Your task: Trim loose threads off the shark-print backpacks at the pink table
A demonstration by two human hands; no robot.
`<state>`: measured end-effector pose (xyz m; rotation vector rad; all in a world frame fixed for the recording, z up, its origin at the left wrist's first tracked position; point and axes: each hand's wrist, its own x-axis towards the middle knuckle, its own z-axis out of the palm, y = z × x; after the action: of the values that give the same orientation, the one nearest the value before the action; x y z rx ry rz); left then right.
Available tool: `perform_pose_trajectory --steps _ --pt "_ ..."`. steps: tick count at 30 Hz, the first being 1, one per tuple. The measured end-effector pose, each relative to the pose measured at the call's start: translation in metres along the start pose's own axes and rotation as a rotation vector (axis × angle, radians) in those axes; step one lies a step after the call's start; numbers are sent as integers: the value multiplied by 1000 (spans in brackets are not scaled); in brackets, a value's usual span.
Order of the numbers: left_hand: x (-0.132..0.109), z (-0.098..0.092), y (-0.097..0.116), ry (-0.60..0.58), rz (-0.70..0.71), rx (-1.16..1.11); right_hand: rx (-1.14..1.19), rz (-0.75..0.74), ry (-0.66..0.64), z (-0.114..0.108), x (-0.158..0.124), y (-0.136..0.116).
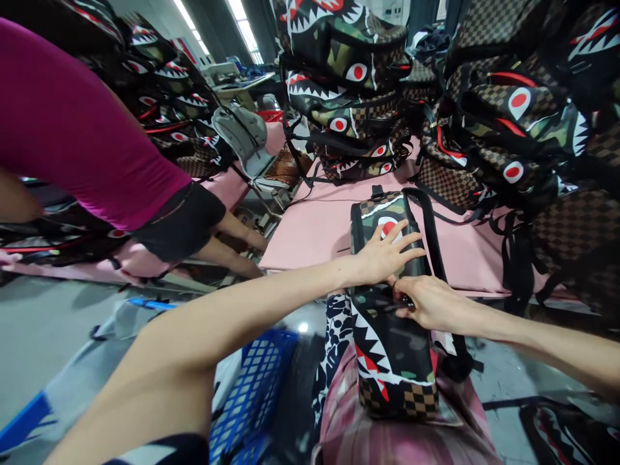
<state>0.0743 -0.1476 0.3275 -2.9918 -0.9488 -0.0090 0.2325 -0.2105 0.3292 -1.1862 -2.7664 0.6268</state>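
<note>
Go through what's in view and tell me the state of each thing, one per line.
Backpack: lying across the table edge and the lap, shark-mouth side up.
Left hand: flat on the backpack, fingers spread.
Right hand: fingers pinched at the backpack's middle; what they pinch is hidden.
Pink table: holds piled backpacks.
Backpack piles: stacked high.
Blue basket: on the floor, contents unclear.
</note>
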Motion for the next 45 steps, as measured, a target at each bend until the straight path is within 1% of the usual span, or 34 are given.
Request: perform_pose_trajectory --steps 4,6,9,11,14,16,18,21,23,24,26,28,29,30,32,34,36,38,40,42,45 --pt "1 19 6 133 3 38 23 82 -55 10 3 9" --pt "2 23 6 152 3 47 -34 122 -66 13 2 13" --pt "3 25 6 151 0 58 -155 133 -81 10 0 12" --pt "3 27 6 161 5 66 -145 126 -68 7 -3 8" --pt "1 30 7 191 -23 78 66 93 -33 4 -8 1" --pt "0 30 8 211 -58 76 247 40 -21 5 -13 -1" --pt "-4 27 8 226 -56 56 345 -28 16 9 -20 1" --pt "-18 17 11 282 -25 -6 360 -106 84 16 -34 8" --pt "-34 12 18 347 -58 -96 367 -112 99 19 -43 13" --pt "-43 11 23 362 -80 -149 367 -106 108 20 -47 15" --pt "-60 13 37 335 -118 -227 328 -94 140 22 -52 19" --pt "-73 21 54 273 -159 -258 239 -98 179 25 -55 19" --pt "-78 27 62 267 -195 -261 171 -114 207 28 -56 19" --pt "-80 34 71 293 -239 -261 88 -136 245 32 -57 18" --pt "-82 51 86 412 -302 -248 -90 -198 373 43 -62 16" --pt "-81 69 99 593 -298 -223 -220 -264 532 55 -67 15" --pt "-80 87 111 745 -271 -216 -279 -312 648 66 -73 16" --pt "-80 101 119 848 -294 -216 -317 -341 667 72 -77 17" --pt "-81 109 123 903 -343 -212 -348 -350 639 73 -80 18" --pt "-81 112 124 944 -364 -199 -362 -348 613 72 -81 18" --pt "-82 110 122 951 -360 -182 -358 -333 613 69 -80 17"
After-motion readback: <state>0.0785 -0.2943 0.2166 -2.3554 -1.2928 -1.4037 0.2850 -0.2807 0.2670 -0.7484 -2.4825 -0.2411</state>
